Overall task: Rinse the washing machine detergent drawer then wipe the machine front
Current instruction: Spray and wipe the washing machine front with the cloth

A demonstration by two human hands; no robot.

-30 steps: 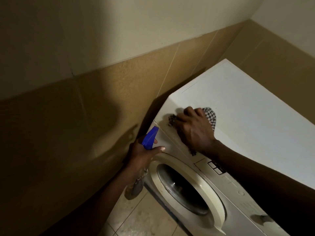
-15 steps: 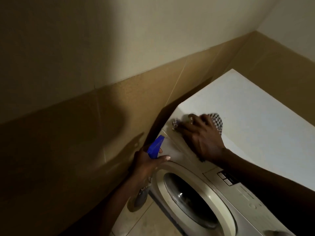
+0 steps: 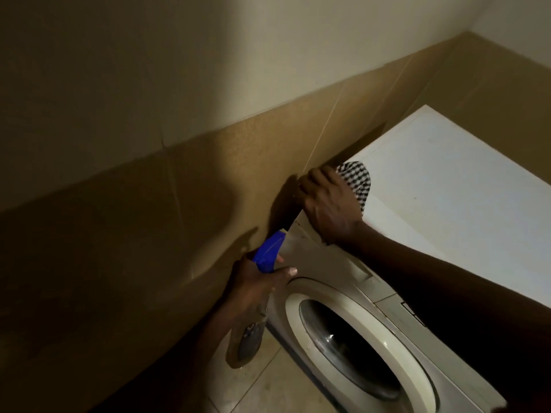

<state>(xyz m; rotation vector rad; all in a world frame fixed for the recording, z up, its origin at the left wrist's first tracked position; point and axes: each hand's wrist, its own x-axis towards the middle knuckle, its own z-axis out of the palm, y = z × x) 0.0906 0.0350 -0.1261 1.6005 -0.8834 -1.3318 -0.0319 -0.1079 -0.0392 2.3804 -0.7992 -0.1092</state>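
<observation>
A white front-loading washing machine (image 3: 447, 210) stands against a tiled wall, its round door (image 3: 357, 347) closed. My right hand (image 3: 328, 204) grips a black-and-white checked cloth (image 3: 356, 180) and presses it on the machine's top left front corner, fingers curled over the edge. The detergent drawer front (image 3: 322, 257) sits just below that hand, closed. My left hand (image 3: 256, 287) holds a spray bottle with a blue trigger head (image 3: 269, 251), close to the machine's left front edge; the bottle body (image 3: 249, 341) hangs below the hand.
The brown tiled wall (image 3: 179, 219) runs close along the machine's left side. A control panel (image 3: 399, 308) lies partly under my right forearm. Pale floor tiles (image 3: 262, 383) show below the door.
My right hand has slid the cloth from the top front edge over to the left corner of the machine. The left hand with the spray bottle has stayed beside the drawer.
</observation>
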